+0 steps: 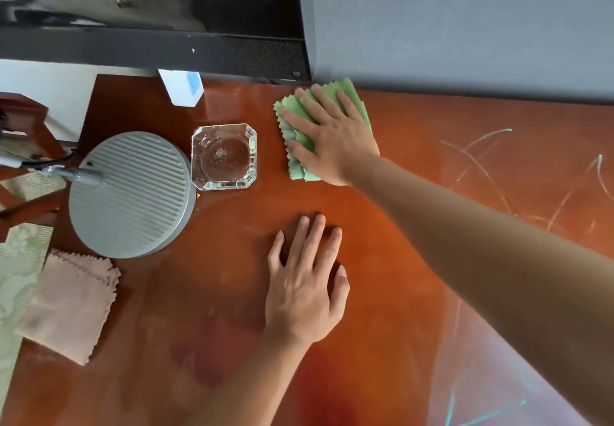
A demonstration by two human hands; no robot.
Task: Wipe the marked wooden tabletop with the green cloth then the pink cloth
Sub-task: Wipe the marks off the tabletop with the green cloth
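Note:
The folded green cloth (352, 92) lies on the glossy red-brown wooden tabletop (216, 309) near its far edge, by the grey wall. My right hand (332, 136) presses flat on top of it, fingers spread, covering most of it. My left hand (305, 283) rests flat on the bare wood in the middle, fingers apart, holding nothing. The pink cloth (69, 306) lies at the table's left edge, partly overhanging. Pale chalk-like scribbles (481, 166) mark the wood on the right, and more marks (488, 412) show at the lower right.
A square glass ashtray (224, 156) stands left of the green cloth. A round grey lamp base (133, 196) with a metal stem sits further left. A small white box (182, 92) stands at the far edge. A dark window frame (159, 50) rises behind.

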